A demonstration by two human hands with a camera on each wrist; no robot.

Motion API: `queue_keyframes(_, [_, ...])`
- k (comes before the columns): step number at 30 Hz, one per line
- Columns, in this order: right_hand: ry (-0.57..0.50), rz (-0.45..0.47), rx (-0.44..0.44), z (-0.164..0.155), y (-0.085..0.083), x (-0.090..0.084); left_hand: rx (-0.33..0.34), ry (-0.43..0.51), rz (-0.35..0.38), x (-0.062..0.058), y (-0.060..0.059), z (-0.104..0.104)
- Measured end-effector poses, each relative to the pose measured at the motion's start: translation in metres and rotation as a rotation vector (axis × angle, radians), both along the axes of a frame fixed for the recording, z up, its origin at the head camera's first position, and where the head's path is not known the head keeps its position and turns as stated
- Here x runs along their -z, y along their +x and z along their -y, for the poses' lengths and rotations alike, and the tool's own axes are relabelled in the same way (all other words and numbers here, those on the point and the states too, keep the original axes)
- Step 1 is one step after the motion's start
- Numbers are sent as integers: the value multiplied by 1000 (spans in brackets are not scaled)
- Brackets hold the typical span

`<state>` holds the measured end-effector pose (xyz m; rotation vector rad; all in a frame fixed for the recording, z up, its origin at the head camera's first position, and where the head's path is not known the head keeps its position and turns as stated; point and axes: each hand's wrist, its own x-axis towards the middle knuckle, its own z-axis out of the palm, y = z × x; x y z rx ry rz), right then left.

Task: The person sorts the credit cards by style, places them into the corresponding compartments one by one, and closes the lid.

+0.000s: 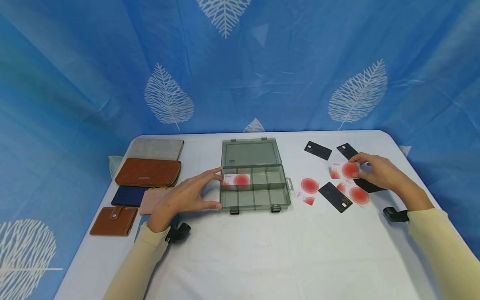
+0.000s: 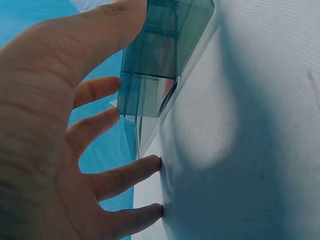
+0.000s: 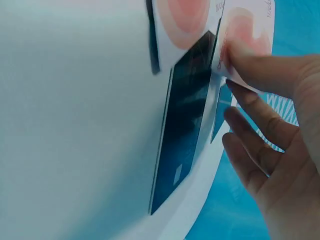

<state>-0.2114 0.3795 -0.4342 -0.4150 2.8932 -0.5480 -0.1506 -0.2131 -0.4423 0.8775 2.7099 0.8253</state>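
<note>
My left hand spans the left side of a translucent green compartment box. Its thumb is at the front left corner and its fingertips touch the side wall, spread and fairly straight; the left wrist view shows the other fingers below the box. The lid is folded back, and a white card with a red circle lies inside a back-left compartment. On the right, my right hand pinches another red-and-white card between thumb and fingers. In the right wrist view, this card stands tilted over a black card.
More red-and-white cards and black cards lie scattered right of the box. Wallets, among them a long brown one and a small tan one, lie along the left. A blue leaf-print curtain hangs behind the white table.
</note>
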Motion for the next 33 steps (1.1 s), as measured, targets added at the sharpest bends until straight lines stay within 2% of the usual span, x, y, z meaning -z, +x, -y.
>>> queue_keyframes(4, [-24, -102, -15, 1, 6, -3, -1, 2, -22, -1, -2, -1])
queue_keyframes(8, [-69, -154, 0, 12, 12, -12, -2, 2, -13, -1, -3, -1])
queue_keyframes(12, [-85, -158, 25, 30, 17, -21, -4, 2, 21, 1, -3, -1])
queue_keyframes(17, [-97, -173, 22, 54, 21, -29, -11, -1, 25, 2, -1, -1])
queue_keyframes(27, [-260, -210, 7, 110, 25, -44, -17, -13, 6, 0, 0, -2])
queue_keyframes(33, [-326, -266, -33, 145, 23, -43, -19, -20, -15, 0, 0, -2])
